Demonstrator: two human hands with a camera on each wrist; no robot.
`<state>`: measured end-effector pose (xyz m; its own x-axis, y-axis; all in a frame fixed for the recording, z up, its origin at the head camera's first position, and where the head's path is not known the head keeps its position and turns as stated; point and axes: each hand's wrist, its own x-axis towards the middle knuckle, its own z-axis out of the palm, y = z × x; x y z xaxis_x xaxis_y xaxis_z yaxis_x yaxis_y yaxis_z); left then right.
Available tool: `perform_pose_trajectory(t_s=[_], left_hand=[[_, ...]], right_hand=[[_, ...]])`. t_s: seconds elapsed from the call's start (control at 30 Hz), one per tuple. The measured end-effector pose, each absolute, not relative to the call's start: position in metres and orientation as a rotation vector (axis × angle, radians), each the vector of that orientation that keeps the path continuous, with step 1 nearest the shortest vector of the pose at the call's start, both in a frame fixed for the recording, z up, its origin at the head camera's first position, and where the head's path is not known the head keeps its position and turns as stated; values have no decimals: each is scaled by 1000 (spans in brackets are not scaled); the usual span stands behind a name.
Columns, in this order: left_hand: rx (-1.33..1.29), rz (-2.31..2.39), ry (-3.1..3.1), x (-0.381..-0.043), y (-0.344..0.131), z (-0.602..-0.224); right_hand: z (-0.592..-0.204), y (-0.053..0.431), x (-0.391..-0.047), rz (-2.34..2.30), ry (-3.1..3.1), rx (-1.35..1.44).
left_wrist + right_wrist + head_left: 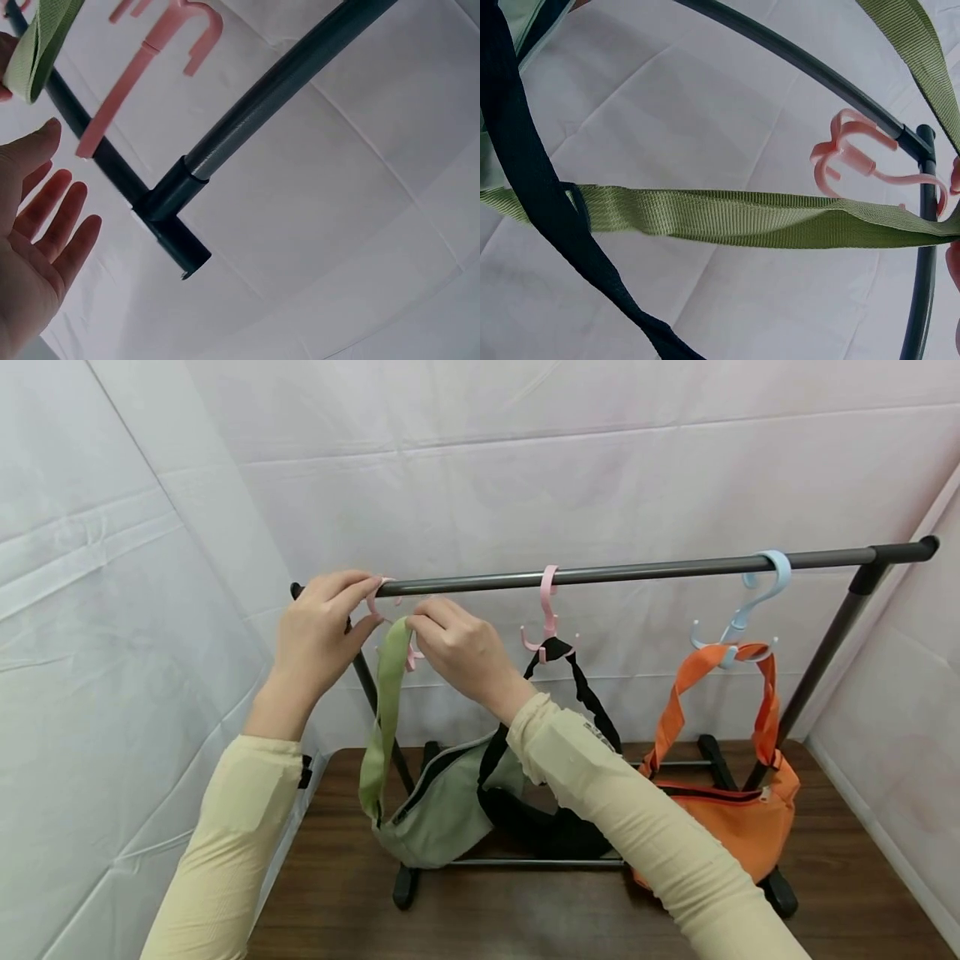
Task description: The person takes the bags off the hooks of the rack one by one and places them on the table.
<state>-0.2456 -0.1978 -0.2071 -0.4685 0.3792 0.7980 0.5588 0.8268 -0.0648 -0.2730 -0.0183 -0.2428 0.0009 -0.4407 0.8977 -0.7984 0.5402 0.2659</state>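
White sheeting [600,485] rose around a brown table [337,893]. Nearest, pale yellow sleeves [225,827] covered the forearms. The right hand [467,652] had thumb and fingertips clamped on a green strap [388,718], its raised loop just beside a pink hook [118,99]. The left hand [318,627] was next to that hook, thumb and fingers spread apart and loosely bent; whether they touched it could not be told. Below hung the strap's grey-green bag [450,814], beside a black bag [555,835] and, rightward, an orange bag [738,827]. Beyond, a second pink hook [547,597] and a blue hook [750,608], over a dark rail [652,572], carried the black and orange straps.
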Motion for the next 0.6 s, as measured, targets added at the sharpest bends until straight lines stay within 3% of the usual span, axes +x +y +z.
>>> perform_pose_trajectory(t_s=[0.23,0.6], left_hand=[[-668,-365,-2025,-212,-205,-244],[-595,-599,-1939,-182,-199,-339]], right_hand=[[-254,-22,-266,401,-1610,1089],[-256,-22,-268,403,-1616,1074]])
